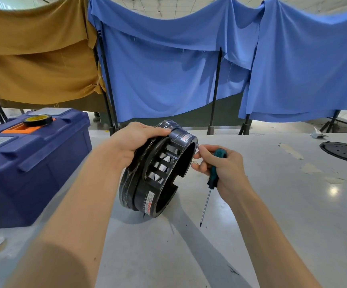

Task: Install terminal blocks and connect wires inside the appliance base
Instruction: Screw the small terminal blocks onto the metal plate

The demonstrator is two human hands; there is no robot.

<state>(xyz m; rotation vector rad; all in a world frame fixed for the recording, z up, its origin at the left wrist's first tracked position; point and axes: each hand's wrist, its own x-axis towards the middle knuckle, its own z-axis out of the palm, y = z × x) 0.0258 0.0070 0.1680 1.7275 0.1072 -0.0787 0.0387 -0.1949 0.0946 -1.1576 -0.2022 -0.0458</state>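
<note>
1. Head view, writing: the black appliance base (160, 169) carries two red-and-white stickers (148, 202), one just beside the left hand's fingertips on the upper rim and one low on the wall near the table. Their print is too small to read. A pale label lies on the lid of the toolbox (33, 163), also unreadable.
2. The appliance base is a round, glossy black plastic ring. It stands on edge on the grey table (272, 204), between the two hands, its open hollow turned toward the right hand. Its wall has a row of slotted vents and a stepped cut-out at the lower edge.
3. The left hand (139, 140) grips the top of the base, fingers curled over the rim.
4. The right hand (220, 167) curls round the teal-and-black handle of a screwdriver (212, 179), whose shaft points down at the table. Its thumb and forefinger are pinched together right at the base's rim; whether they hold anything I cannot tell.
5. Left of the left forearm sits the dark blue toolbox, with a roll of tape (38, 120) on its orange handle. Well to the right of the right hand lies a black disc (343, 152). Beyond both hands hang blue cloth (168, 80) and mustard cloth (37, 59).
</note>
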